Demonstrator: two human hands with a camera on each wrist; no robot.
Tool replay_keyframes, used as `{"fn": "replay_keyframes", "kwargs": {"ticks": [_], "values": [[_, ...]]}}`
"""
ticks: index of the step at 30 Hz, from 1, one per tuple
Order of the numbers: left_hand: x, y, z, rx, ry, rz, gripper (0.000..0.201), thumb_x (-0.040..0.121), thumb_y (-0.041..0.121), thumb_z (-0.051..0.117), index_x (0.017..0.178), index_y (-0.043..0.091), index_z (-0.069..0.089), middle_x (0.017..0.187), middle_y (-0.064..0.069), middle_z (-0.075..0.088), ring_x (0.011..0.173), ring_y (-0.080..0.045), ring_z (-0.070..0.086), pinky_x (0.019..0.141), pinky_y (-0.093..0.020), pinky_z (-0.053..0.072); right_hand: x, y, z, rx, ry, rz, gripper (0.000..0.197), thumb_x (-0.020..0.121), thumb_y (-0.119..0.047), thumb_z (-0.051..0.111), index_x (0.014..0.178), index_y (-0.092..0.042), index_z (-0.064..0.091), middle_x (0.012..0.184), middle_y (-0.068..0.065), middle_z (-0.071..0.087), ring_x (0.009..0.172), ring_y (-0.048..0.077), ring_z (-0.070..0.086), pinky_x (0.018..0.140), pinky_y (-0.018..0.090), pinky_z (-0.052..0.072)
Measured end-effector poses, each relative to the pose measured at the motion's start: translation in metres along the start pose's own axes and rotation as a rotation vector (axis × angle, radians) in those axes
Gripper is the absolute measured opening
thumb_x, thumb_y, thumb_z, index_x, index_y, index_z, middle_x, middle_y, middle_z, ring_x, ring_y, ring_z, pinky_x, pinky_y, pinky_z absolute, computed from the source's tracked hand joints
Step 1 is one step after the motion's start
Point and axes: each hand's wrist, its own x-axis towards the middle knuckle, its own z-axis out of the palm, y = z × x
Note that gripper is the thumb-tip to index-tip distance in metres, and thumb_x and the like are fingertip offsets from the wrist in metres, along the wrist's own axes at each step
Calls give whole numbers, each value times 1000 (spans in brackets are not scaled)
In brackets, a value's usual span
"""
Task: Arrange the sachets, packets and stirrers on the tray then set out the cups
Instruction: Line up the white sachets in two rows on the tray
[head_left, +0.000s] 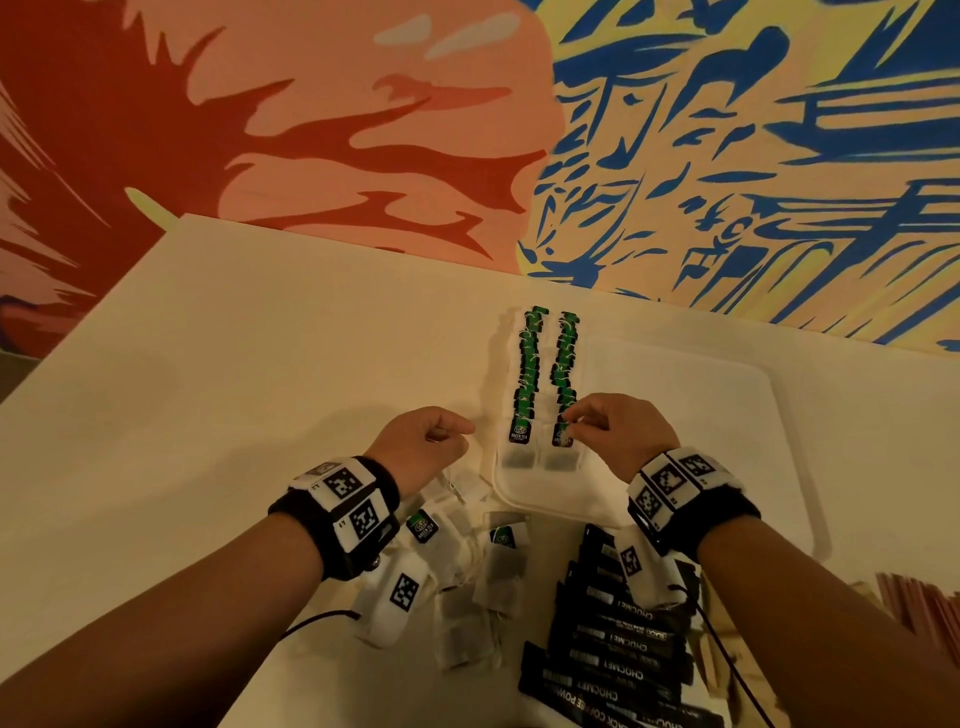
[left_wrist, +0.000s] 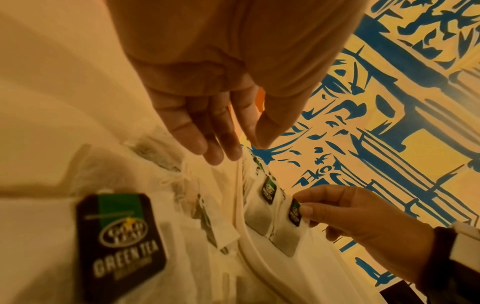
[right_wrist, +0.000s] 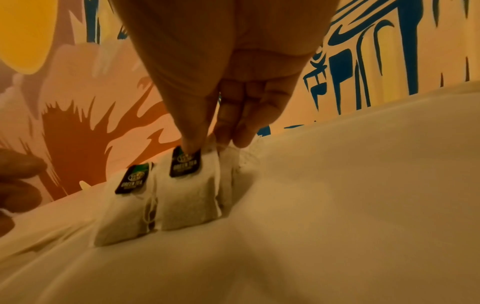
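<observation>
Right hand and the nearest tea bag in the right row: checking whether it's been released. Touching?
Touching. In the right wrist view the right hand has thumb and fingertips pinching the top of the tea bag at its tag.

Both my forearms reach forward over table (head_left: 260, 332), black wrist bands with white marker blocks on each. My left hand (head_left: 423, 441) hovers just left of tray (head_left: 727, 415) rim, fingers loosely curled, holding nothing. My right hand (head_left: 613, 426) sits over tray's near left corner, thumb and fingertips (right_wrist: 191, 142) pinching top of nearest tea bag (right_wrist: 189, 189), other fingers tucked.
</observation>
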Motion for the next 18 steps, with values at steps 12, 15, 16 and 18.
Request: {"fn": "replay_keyframes", "kwargs": {"ticks": [12,15,16,18], "values": [[-59,-30,-32,632,-50,-25,70,69,47,76,128,34,42,125,6,36,121,-19,37,99,-32,40,-88,-32,33,-153,-240,-135,30,83,-40,64,113,-40,57,107,-13,51,94,3,50,84,24,45],[-81,-40,-34,764,-63,-38,100,60,57,78,141,30,26,138,4,26,127,-19,31,101,-33,40,-100,-42,54,-252,-343,-155,56,78,-51,66,129,-40,45,123,-9,44,112,12,48,94,32,45],[-85,-44,-34,779,-70,-49,106,58,59,78,143,30,22,140,3,23,128,-19,31,101,-34,41,-102,-44,60,-267,-347,-148,64,77,-54,67,133,-40,40,127,-9,41,115,14,47,95,33,46],[-88,-53,-30,761,-88,-82,111,58,59,78,145,29,16,142,2,20,128,-21,33,100,-34,42,-104,-47,72,-280,-336,-118,75,74,-58,67,137,-38,32,133,-7,35,117,16,47,96,36,47]]}}
